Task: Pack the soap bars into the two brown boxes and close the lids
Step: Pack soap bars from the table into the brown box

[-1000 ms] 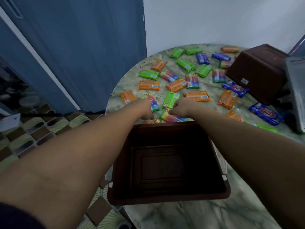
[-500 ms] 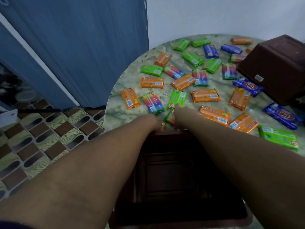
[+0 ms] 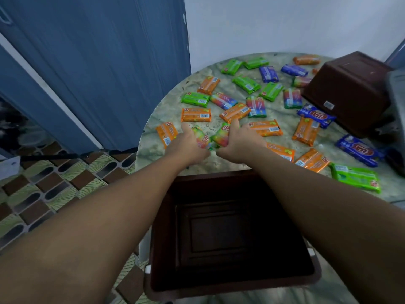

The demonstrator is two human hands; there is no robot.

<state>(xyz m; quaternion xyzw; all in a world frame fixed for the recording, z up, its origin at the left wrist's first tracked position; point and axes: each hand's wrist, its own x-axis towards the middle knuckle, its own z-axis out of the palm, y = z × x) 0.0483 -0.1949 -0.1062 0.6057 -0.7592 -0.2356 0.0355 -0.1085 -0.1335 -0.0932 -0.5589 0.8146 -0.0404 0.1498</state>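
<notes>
Nearest, at 6 o'clock, the open brown box [image 3: 230,233] sits empty at the counter [image 3: 157,148] edge, partly overhanging the tiled floor [image 3: 54,183]. Just beyond its far rim, the left hand [image 3: 188,143] has its fingers curled round a multicoloured soap bar [image 3: 202,138], and the right hand [image 3: 235,141] grips a second rainbow-wrapped bar [image 3: 221,134]; both bars run long axis toward 12 o'clock, the left one leaning to 11, the right one to 1. The glossy wrappers look slippery, so a bar could slide out on the way back and drop past the box to the floor; an arm nudging the overhanging box could tip it too. Farther out, from 11 to 3 o'clock, the other soap bars [image 3: 196,114] lie scattered at every angle. At 2 o'clock the second brown box [image 3: 350,91] rests overturned, and its lid is not clearly seen.
</notes>
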